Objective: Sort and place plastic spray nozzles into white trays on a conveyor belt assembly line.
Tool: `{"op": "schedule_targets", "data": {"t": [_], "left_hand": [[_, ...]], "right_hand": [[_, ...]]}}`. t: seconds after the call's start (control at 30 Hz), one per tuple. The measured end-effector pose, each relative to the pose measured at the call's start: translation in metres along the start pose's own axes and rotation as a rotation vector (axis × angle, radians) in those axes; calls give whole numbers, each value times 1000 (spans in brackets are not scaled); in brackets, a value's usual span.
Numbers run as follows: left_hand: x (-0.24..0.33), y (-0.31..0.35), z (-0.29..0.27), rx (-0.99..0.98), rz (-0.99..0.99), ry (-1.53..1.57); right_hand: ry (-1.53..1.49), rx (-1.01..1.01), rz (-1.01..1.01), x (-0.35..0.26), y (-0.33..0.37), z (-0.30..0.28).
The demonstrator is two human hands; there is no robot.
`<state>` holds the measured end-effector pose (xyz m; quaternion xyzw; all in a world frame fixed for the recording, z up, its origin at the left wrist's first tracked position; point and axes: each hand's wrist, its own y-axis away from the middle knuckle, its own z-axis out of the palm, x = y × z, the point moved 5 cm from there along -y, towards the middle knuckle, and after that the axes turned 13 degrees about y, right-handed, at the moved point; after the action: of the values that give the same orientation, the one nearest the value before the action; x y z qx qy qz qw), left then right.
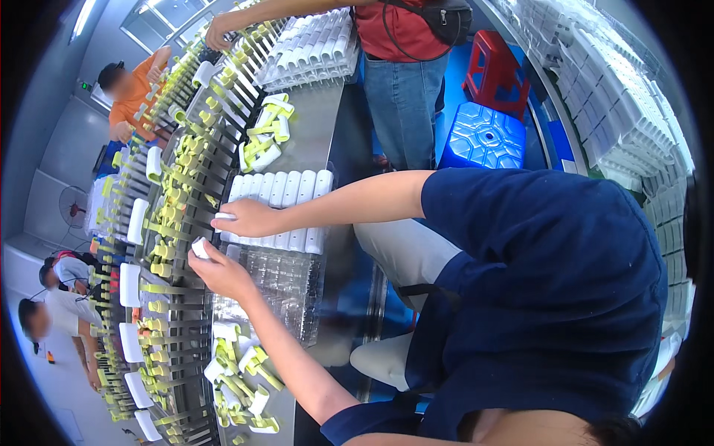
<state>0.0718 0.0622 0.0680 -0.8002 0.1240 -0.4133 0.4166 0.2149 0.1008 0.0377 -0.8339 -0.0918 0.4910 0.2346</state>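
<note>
My right hand (253,218), the upper of the two, is closed around a small white plastic piece (224,216) just above the tray's left side. Lower down, my left hand (224,273) grips a short white plastic tube (199,248) near the conveyor's edge; the fingers partly hide it. Beneath my right forearm, white rounded tubes (288,187) lie side by side in a clear plastic tray (309,297). Alongside both hands runs a conveyor (197,297) of grey slats carrying yellow-green plastic parts (186,167), some fitted with white covers (130,285).
Loose white and yellow-green pieces lie in piles above (266,134) and below (242,379) the tray. A co-worker in red (398,33) stands beyond, near a blue stool (487,137) and a red stool (497,74). White stacked trays (610,89) line the right.
</note>
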Motion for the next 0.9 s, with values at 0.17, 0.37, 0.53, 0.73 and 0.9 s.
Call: {"op": "schedule_targets", "data": {"t": [0.17,0.37,0.53,0.73,0.9], "left_hand": [[38,-13,6,-13,136,-19],[69,-129,6,85,42,372],[-12,-225,21,-161,-254,144],[-4,-242,37,-582,-112,-59],[25,-173,28,-327,326,-809]], "right_hand": [[30,-83,81,5,0,-6],[82,-56,82,2,2,-9],[64,-102,118,-13,11,-3],[20,-61,82,-8,13,-4],[30,-46,102,6,6,-9]]}}
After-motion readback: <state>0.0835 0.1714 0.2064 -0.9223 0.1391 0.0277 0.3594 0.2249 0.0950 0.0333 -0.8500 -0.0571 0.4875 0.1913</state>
